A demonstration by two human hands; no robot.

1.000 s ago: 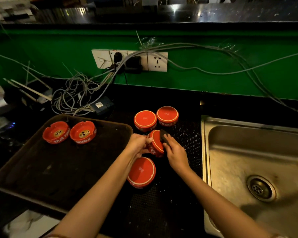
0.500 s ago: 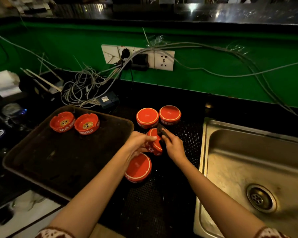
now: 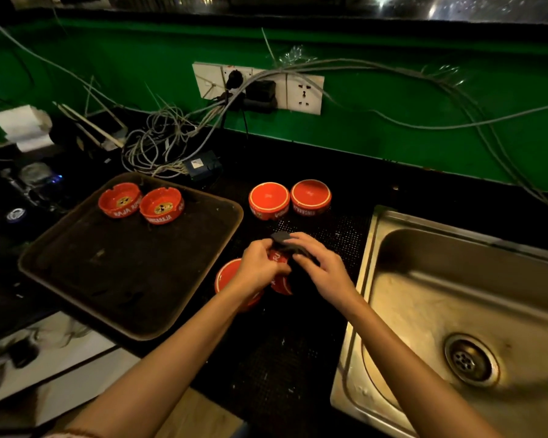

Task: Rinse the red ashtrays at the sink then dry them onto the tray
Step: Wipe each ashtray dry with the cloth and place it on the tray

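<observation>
Wiping a red ashtray over the desk

Gripping one red ashtray [image 3: 279,273] tilted above the desk [image 3: 276,368], the left hand [image 3: 260,270] steadies it while the right hand [image 3: 323,270] grasps a dark cloth [image 3: 285,240] against it, between tray [image 3: 133,330] and sink [image 3: 456,279].

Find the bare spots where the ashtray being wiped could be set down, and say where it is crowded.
Free: the tray below its two ashtrays; the sink basin. Crowded: the mat between tray and sink, with two upturned ashtrays, another, and both hands.
</observation>
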